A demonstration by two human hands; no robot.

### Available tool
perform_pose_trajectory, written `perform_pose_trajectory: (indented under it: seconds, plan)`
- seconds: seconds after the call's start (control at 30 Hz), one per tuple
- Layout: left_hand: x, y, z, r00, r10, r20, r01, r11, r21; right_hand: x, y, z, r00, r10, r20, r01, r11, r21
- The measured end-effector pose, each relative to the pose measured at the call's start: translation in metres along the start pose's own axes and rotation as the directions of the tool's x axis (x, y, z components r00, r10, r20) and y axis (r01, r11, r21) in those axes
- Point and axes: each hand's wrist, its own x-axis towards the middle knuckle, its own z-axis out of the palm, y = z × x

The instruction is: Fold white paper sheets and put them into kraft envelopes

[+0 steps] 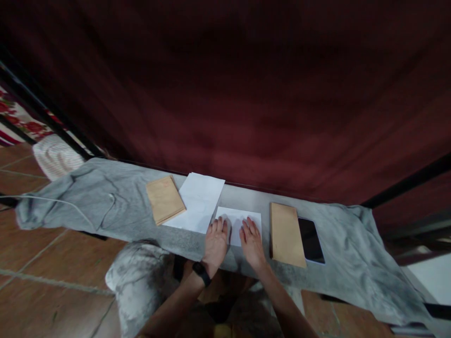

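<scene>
In the head view, my left hand (pixel 216 240) lies palm down, its fingers close together and nearly straight, on the left part of the folded white paper (pixel 237 217). My right hand (pixel 251 238) presses flat on that paper's right part, fingers slightly spread. The paper lies on the grey cloth (pixel 246 195), between the white sheets (pixel 201 199) and the right-hand brown envelopes (pixel 287 234).

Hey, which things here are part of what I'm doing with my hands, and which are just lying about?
Probably in the work:
- white paper under your left hand and right hand
- larger white sheets
- left brown stack, right brown stack

Apparently just lying about:
- dark-screened phone or tablet
- pale cable
</scene>
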Motion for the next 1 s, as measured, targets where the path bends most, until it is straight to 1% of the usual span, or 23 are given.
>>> perform_pose_trajectory:
  seconds: [0.07,0.13,0.23,0.33,0.47,0.57,0.63,0.7,0.77,0.83,0.9,0.97,1.0]
  plan:
    - [0.006,0.006,0.012,0.994,0.112,-0.014,-0.113,0.991,-0.071,0.006,-0.002,0.008,0.999,0.004,0.036,-0.003,1.000,-0.029]
    - [0.012,0.011,0.024,0.983,0.182,-0.008,-0.182,0.976,-0.119,0.010,-0.001,0.014,0.997,0.000,0.081,0.006,0.998,-0.069]
    - [0.017,0.014,0.038,0.985,0.175,0.003,-0.174,0.977,-0.123,0.012,0.005,0.019,0.994,0.002,0.109,0.012,0.991,-0.133]
    - [0.015,0.011,0.046,0.990,0.142,-0.025,-0.144,0.983,-0.110,0.013,0.014,0.021,0.998,0.021,0.061,-0.008,0.978,-0.207]
    - [0.011,0.006,0.050,0.996,0.055,-0.065,-0.062,0.993,-0.099,0.014,0.026,0.023,0.996,0.064,-0.066,-0.080,0.955,-0.285]
    - [0.013,0.012,0.051,0.998,-0.006,-0.070,-0.001,0.995,-0.099,0.014,0.029,0.025,0.991,0.067,-0.119,-0.100,0.947,-0.307]
    - [0.018,0.020,0.050,0.998,0.024,-0.056,-0.030,0.992,-0.123,0.014,0.029,0.025,0.991,0.067,-0.116,-0.100,0.945,-0.312]
    - [0.027,0.028,0.049,0.995,0.097,-0.032,-0.101,0.981,-0.163,0.013,0.029,0.025,0.994,0.065,-0.092,-0.090,0.946,-0.311]
    - [0.035,0.029,0.048,0.990,0.139,-0.015,-0.139,0.971,-0.193,0.013,0.029,0.024,0.995,0.069,-0.076,-0.089,0.951,-0.298]
    - [0.041,0.022,0.048,0.992,0.123,-0.016,-0.124,0.973,-0.197,0.013,0.029,0.023,0.992,0.086,-0.087,-0.107,0.956,-0.275]
    - [0.044,0.011,0.048,0.994,0.110,-0.027,-0.113,0.976,-0.185,0.014,0.028,0.024,0.988,0.106,-0.113,-0.132,0.960,-0.248]
    - [0.044,0.001,0.048,0.993,0.114,-0.032,-0.117,0.979,-0.165,0.018,0.023,0.025,0.983,0.134,-0.128,-0.161,0.960,-0.228]
    - [0.043,-0.002,0.048,0.993,0.118,-0.028,-0.121,0.981,-0.154,0.021,0.019,0.027,0.983,0.144,-0.117,-0.167,0.961,-0.219]
